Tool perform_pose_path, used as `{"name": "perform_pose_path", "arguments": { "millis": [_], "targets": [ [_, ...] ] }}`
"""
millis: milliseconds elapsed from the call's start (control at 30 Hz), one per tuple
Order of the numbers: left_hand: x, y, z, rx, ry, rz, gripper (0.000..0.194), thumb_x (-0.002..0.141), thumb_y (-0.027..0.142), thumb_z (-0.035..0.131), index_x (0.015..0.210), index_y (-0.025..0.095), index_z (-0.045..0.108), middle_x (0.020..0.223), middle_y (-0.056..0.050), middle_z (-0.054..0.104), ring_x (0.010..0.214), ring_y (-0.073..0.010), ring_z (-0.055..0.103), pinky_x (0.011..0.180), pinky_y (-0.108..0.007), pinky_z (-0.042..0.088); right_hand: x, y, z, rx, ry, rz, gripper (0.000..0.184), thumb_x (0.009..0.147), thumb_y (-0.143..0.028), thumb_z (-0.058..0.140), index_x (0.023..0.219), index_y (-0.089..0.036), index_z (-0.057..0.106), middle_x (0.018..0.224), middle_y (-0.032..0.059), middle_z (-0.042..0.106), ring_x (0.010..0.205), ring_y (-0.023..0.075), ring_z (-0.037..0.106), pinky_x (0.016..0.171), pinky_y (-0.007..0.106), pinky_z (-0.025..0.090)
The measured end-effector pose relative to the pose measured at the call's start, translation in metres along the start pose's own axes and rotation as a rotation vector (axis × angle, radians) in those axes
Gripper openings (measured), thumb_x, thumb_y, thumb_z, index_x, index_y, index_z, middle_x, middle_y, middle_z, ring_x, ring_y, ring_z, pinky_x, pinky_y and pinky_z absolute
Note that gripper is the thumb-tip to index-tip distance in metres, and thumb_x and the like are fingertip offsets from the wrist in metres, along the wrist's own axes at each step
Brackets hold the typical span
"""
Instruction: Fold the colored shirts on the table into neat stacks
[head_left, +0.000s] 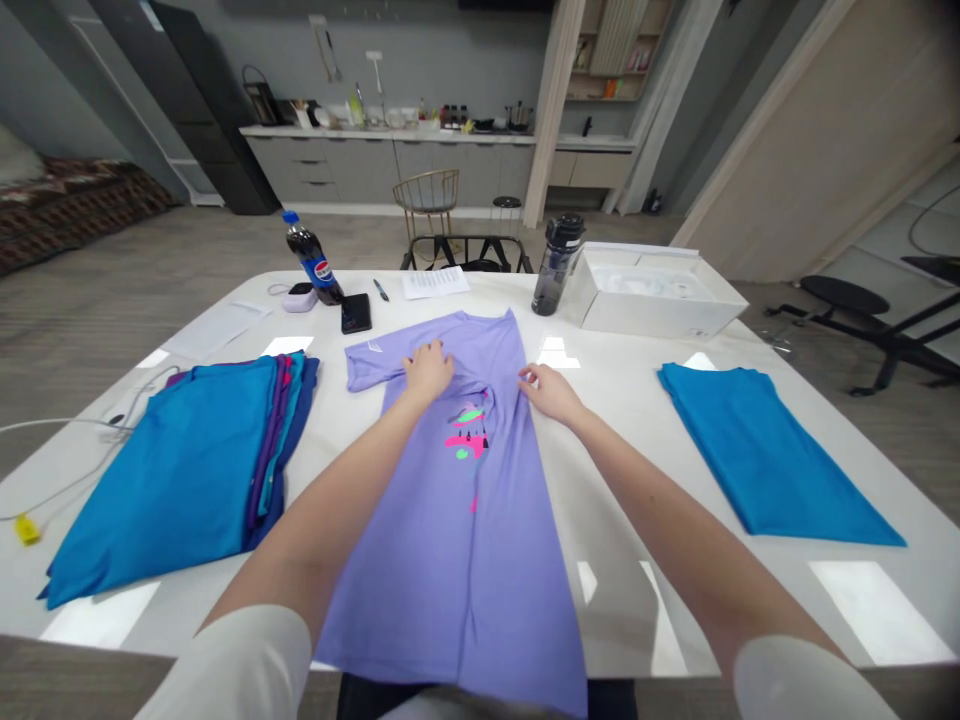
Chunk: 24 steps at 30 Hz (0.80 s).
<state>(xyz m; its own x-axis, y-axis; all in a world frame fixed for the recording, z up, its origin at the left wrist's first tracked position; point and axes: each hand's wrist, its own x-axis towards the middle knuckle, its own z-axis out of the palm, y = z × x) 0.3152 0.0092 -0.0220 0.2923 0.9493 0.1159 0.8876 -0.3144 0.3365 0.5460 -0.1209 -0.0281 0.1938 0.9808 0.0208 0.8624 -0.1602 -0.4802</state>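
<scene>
A lavender T-shirt (pixel 420 520) lies lengthwise in front of me, its hem hanging over the near table edge. One side is folded inward, so the pink, green and black print shows only in part, and a single sleeve sticks out to the left. My left hand (pixel 429 372) rests on the chest area just below the collar, fingers apart and slightly bent against the cloth. At the shirt's right edge, my right hand (pixel 553 393) pinches the fabric between thumb and fingers.
A stack of folded shirts (pixel 187 460) is at left, a folded blue shirt (pixel 772 450) at right. Farther back stand a cola bottle (pixel 311 260), phone (pixel 356 313), paper sheet (pixel 435 283), dark tumbler (pixel 556 265) and white box (pixel 652 312). A cable (pixel 67 422) crosses the left side.
</scene>
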Motion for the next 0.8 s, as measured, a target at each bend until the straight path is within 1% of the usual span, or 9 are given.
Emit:
{"name": "perform_pose_path", "arguments": {
  "millis": [100, 167, 300, 400, 467, 567, 633, 733, 800],
  "targets": [
    [0.031, -0.004, 0.012, 0.105, -0.001, -0.007, 0.042, 0.098, 0.037, 0.044, 0.134, 0.016, 0.053, 0.132, -0.022, 0.062, 0.126, -0.0380, 0.054, 0.103, -0.057, 0.037, 0.080, 0.002, 0.002, -0.045, 0.110, 0.058, 0.036, 0.098, -0.028, 0.053, 0.132, -0.021, 0.061, 0.119, 0.0129, 0.059, 0.102, 0.0235, 0.061, 0.093, 0.034, 0.047],
    [0.043, -0.010, 0.020, 0.158, -0.016, 0.014, 0.040, 0.098, 0.037, 0.045, 0.131, 0.015, 0.055, 0.128, -0.021, 0.064, 0.123, -0.0379, 0.054, 0.103, -0.056, 0.037, 0.122, 0.003, 0.005, -0.084, 0.139, 0.075, 0.042, 0.098, -0.025, 0.050, 0.139, -0.025, 0.057, 0.127, 0.0144, 0.054, 0.112, 0.0277, 0.058, 0.095, 0.039, 0.047],
    [0.053, -0.021, 0.031, 0.220, -0.044, 0.042, 0.037, 0.098, 0.041, 0.048, 0.121, 0.015, 0.061, 0.126, -0.021, 0.063, 0.122, -0.0381, 0.053, 0.102, -0.055, 0.037, 0.174, 0.014, 0.014, -0.158, 0.092, 0.089, 0.048, 0.098, -0.024, 0.049, 0.145, -0.030, 0.054, 0.138, 0.0148, 0.047, 0.123, 0.0333, 0.050, 0.097, 0.046, 0.047],
    [0.056, -0.029, 0.032, 0.230, -0.060, 0.011, 0.036, 0.098, 0.041, 0.049, 0.115, 0.013, 0.063, 0.128, -0.023, 0.061, 0.121, -0.0392, 0.053, 0.098, -0.053, 0.040, 0.190, 0.026, 0.022, -0.194, 0.089, 0.046, 0.035, 0.099, -0.028, 0.049, 0.128, -0.025, 0.067, 0.134, 0.0152, 0.049, 0.120, 0.0327, 0.050, 0.097, 0.045, 0.047],
    [0.059, -0.032, 0.028, 0.199, -0.060, 0.031, 0.032, 0.100, 0.039, 0.046, 0.114, 0.014, 0.062, 0.124, -0.021, 0.063, 0.120, -0.0373, 0.056, 0.099, -0.051, 0.039, 0.195, 0.034, 0.025, -0.189, 0.149, 0.029, 0.031, 0.099, -0.030, 0.047, 0.116, -0.021, 0.072, 0.127, 0.0151, 0.052, 0.116, 0.0310, 0.052, 0.096, 0.043, 0.048],
    [0.066, -0.031, 0.020, 0.094, -0.050, 0.098, 0.032, 0.105, 0.037, 0.037, 0.120, 0.017, 0.057, 0.105, -0.014, 0.072, 0.106, -0.0302, 0.065, 0.101, -0.046, 0.038, 0.200, 0.040, 0.027, -0.144, 0.279, 0.104, 0.031, 0.099, -0.030, 0.045, 0.110, -0.017, 0.071, 0.122, 0.0152, 0.053, 0.109, 0.0288, 0.056, 0.093, 0.040, 0.049],
    [0.075, -0.029, 0.017, 0.051, -0.045, 0.101, 0.035, 0.107, 0.039, 0.032, 0.126, 0.019, 0.053, 0.098, -0.010, 0.073, 0.098, -0.0278, 0.068, 0.098, -0.041, 0.041, 0.205, 0.040, 0.029, -0.117, 0.340, 0.174, 0.029, 0.096, -0.030, 0.047, 0.107, -0.017, 0.070, 0.121, 0.0153, 0.054, 0.105, 0.0281, 0.058, 0.091, 0.039, 0.050],
    [0.095, -0.031, 0.022, 0.054, -0.051, 0.061, 0.033, 0.107, 0.040, 0.033, 0.127, 0.022, 0.053, 0.110, -0.010, 0.073, 0.102, -0.0273, 0.068, 0.093, -0.037, 0.044, 0.211, 0.038, 0.034, -0.115, 0.368, 0.228, 0.026, 0.094, -0.029, 0.048, 0.106, -0.018, 0.069, 0.121, 0.0151, 0.055, 0.101, 0.0278, 0.059, 0.087, 0.039, 0.050],
    [0.107, -0.037, 0.028, 0.032, -0.067, 0.048, 0.030, 0.106, 0.036, 0.037, 0.124, 0.022, 0.056, 0.117, -0.010, 0.071, 0.106, -0.0262, 0.066, 0.093, -0.036, 0.045, 0.213, 0.037, 0.039, -0.123, 0.344, 0.247, 0.027, 0.095, -0.028, 0.047, 0.107, -0.019, 0.069, 0.122, 0.0149, 0.055, 0.100, 0.0275, 0.060, 0.085, 0.038, 0.050]
  ]
}}
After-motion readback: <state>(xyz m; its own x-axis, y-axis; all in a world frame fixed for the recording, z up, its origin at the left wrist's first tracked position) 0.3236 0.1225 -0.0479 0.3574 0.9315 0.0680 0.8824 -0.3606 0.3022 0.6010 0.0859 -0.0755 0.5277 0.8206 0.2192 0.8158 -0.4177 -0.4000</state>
